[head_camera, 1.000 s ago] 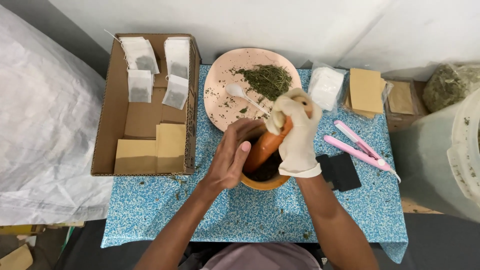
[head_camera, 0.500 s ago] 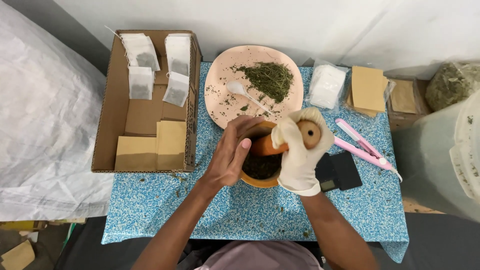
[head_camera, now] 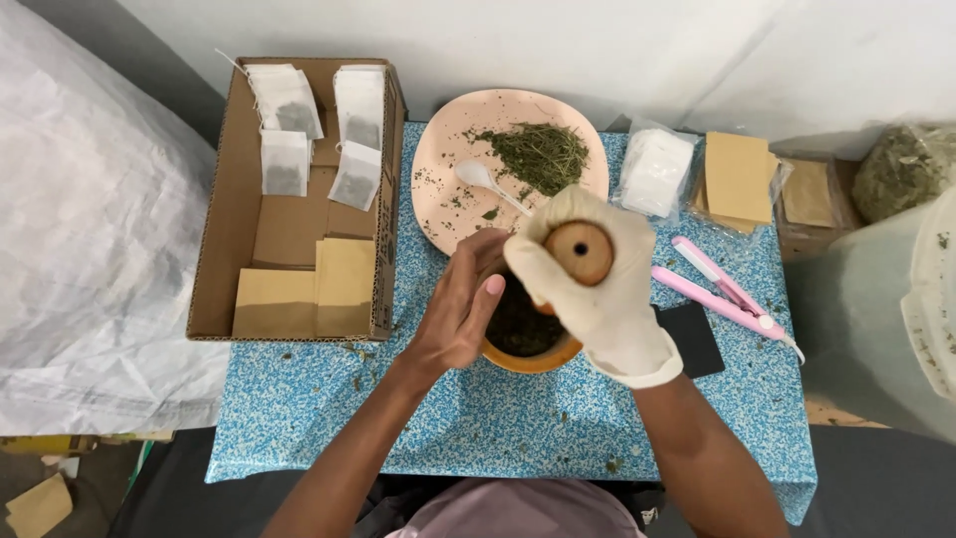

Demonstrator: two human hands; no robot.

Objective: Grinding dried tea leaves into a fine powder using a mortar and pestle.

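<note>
Overhead, head view: right hand (head_camera: 607, 299), gloved, clamped around wooden pestle (head_camera: 579, 253), held upright with its round end facing up. Left hand (head_camera: 460, 309), bare, cupped against rim of wooden mortar (head_camera: 528, 351), directly under the pestle on blue speckled table (head_camera: 478, 418).

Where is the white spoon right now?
In the head view, the white spoon lies on the pink plate, left of the dried herb pile, just beyond the hands.
</note>
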